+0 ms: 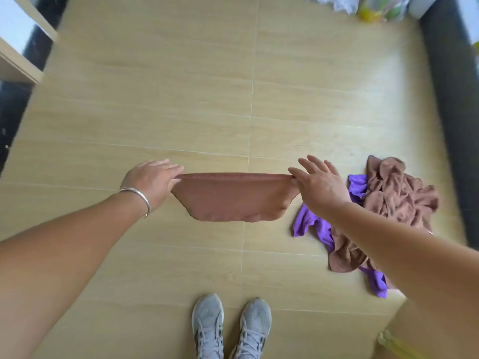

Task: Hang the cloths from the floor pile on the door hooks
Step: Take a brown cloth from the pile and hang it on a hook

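A brown cloth (233, 198) hangs stretched between my two hands above the wooden floor. My left hand (153, 181), with a silver bracelet on the wrist, pinches its left top corner. My right hand (318, 182) pinches the right top corner with thumb and forefinger, the other fingers spread. On the floor to the right lies the pile (394, 200): crumpled brown cloths over a purple cloth (313, 224). My right forearm crosses over part of the pile. No door hooks are in view.
My grey shoes (230, 327) stand at the bottom centre. A dark wall base (451, 120) runs along the right. Bags and bottles (373, 6) sit at the top right. A pale furniture edge (18, 58) is at the upper left.
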`<state>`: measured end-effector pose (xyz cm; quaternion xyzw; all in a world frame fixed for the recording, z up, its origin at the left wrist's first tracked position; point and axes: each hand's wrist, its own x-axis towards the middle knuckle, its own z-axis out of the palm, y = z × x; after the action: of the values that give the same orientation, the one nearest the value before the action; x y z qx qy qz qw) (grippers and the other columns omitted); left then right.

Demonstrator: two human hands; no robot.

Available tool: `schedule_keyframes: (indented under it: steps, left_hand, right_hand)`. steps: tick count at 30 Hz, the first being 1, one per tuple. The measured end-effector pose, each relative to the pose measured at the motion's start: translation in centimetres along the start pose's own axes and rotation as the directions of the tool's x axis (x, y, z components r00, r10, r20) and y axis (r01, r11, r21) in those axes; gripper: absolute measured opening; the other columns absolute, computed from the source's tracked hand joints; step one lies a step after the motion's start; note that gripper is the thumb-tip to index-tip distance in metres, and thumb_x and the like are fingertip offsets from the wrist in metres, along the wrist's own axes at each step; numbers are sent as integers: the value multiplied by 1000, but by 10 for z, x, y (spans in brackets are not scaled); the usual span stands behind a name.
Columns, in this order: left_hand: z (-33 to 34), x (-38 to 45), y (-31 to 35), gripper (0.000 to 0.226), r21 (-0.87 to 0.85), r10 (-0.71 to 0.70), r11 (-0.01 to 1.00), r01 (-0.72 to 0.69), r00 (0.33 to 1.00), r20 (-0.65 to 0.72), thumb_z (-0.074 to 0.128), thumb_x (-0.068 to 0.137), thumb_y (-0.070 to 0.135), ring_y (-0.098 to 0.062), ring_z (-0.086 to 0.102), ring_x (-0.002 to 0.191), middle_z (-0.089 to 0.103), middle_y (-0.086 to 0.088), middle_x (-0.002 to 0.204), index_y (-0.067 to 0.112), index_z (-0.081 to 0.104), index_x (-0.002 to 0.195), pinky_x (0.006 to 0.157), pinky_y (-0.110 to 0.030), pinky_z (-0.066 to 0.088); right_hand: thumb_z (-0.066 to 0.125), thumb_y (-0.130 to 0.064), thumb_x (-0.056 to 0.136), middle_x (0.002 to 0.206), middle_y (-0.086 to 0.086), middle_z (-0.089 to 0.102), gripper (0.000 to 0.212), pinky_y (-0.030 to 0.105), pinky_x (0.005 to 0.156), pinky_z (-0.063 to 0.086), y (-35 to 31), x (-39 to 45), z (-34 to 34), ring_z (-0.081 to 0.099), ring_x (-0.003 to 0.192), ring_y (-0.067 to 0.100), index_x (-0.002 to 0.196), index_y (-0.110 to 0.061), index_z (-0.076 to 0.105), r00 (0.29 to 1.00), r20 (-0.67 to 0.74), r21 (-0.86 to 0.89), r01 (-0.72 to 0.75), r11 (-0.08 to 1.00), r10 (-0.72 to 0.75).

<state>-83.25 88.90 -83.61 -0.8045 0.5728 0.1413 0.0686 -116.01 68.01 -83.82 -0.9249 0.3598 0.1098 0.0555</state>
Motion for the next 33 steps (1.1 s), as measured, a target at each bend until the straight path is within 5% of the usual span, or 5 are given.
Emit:
schedule_keyframes:
  steps: [13, 26, 33]
  left_hand:
    - [-329, -141, 39, 31, -185, -49, 983, 11, 978, -203, 47, 99, 27, -17, 42, 134, 60, 4, 131, 20, 62, 125, 106, -34, 29]
    - [-590, -188, 32, 39, 95, -44, 991, 93, 906, -422, 33, 102, 39, -7, 34, 137, 51, 13, 140, 29, 52, 134, 113, -29, 20]
    - [-723, -206, 41, 31, 213, -124, 930, 299, 803, -583, 32, 101, 37, -13, 53, 111, 65, 8, 107, 27, 61, 102, 99, -31, 35]
  right_hand:
    - [30, -40, 101, 149, 1, 41, 41, 45, 117, 12, -18, -107, -324, 20, 145, 21, 135, -32, 51, 991, -69, -1, -120, 993, 119]
    - [24, -44, 102, 151, -5, 35, 41, 43, 118, 9, -37, -153, -605, 15, 146, 18, 136, -38, 47, 916, -385, -41, -134, 990, 108]
    - [28, -38, 102, 150, -6, 36, 37, 48, 118, 7, -51, -148, -727, 12, 146, 18, 132, -41, 49, 855, -505, -37, -159, 987, 119]
